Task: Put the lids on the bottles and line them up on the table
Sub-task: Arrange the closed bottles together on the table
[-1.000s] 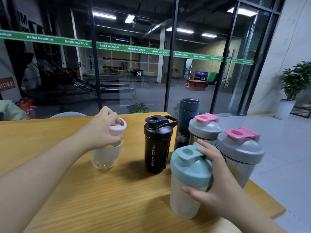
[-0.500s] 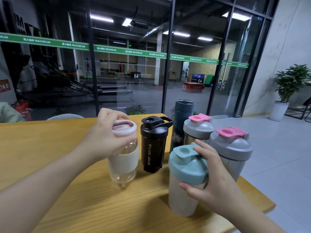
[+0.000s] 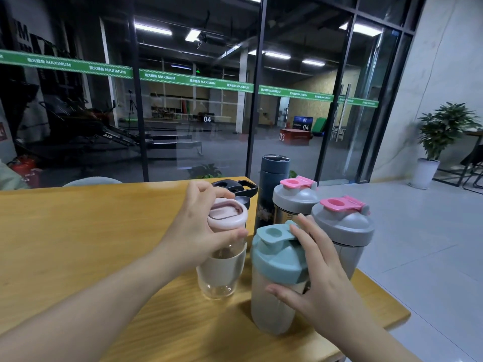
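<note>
My left hand (image 3: 194, 232) grips the pink lid of a clear glass bottle (image 3: 222, 270) with a cream sleeve, which stands on the wooden table (image 3: 78, 244) just left of a frosted shaker with a teal lid (image 3: 277, 280). My right hand (image 3: 317, 278) wraps around that teal shaker from the right. Behind them stand a black sport bottle (image 3: 235, 188), mostly hidden by my left hand, a tall dark flask (image 3: 271, 189), and two grey shakers with pink caps (image 3: 295, 197) (image 3: 345, 228). All visible bottles carry lids.
The table's right edge (image 3: 386, 296) runs close beside the shakers, with grey floor beyond. A glass wall stands behind the table. A potted plant (image 3: 439, 137) sits at the far right. A chair back (image 3: 91, 181) shows behind the table's far edge.
My left hand has carried the glass bottle rightward across the table, from well left of the black bottle to right beside the teal shaker. My right hand has stayed on the teal shaker.
</note>
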Available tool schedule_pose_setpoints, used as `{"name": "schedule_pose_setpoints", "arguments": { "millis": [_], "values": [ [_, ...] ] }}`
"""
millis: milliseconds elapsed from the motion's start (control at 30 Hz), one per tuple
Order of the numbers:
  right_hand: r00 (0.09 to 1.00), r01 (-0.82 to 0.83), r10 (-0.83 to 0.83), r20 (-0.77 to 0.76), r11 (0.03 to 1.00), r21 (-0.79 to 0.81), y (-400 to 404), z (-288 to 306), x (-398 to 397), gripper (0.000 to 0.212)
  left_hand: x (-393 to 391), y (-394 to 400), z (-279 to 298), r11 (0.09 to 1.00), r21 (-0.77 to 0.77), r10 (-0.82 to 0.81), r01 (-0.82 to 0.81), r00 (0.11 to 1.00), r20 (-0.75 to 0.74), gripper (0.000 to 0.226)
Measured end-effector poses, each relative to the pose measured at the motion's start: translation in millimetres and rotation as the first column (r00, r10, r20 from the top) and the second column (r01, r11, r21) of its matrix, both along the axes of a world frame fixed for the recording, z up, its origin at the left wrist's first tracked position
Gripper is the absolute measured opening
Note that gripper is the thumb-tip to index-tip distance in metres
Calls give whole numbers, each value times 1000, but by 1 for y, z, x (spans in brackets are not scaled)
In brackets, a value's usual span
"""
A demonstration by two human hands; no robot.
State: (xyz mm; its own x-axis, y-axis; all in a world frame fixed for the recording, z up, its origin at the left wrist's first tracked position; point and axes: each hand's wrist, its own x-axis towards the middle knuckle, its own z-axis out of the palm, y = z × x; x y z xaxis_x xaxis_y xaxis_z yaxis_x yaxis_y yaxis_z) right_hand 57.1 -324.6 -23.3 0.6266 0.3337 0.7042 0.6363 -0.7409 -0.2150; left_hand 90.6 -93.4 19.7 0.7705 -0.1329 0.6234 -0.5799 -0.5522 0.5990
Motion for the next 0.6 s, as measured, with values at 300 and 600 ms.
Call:
{"name": "schedule_pose_setpoints", "arguments": {
  "millis": [300, 600],
  "values": [
    [999, 28, -27, 33, 1000, -13, 2, 2, -2, 87, 14, -17, -15, 998, 7, 66, -66, 997, 44, 50],
    [998, 34, -34, 49, 999, -7, 2, -1, -2, 90, 23, -27, -21, 993, 39, 104, -109, 990, 98, 65]
  ]
}}
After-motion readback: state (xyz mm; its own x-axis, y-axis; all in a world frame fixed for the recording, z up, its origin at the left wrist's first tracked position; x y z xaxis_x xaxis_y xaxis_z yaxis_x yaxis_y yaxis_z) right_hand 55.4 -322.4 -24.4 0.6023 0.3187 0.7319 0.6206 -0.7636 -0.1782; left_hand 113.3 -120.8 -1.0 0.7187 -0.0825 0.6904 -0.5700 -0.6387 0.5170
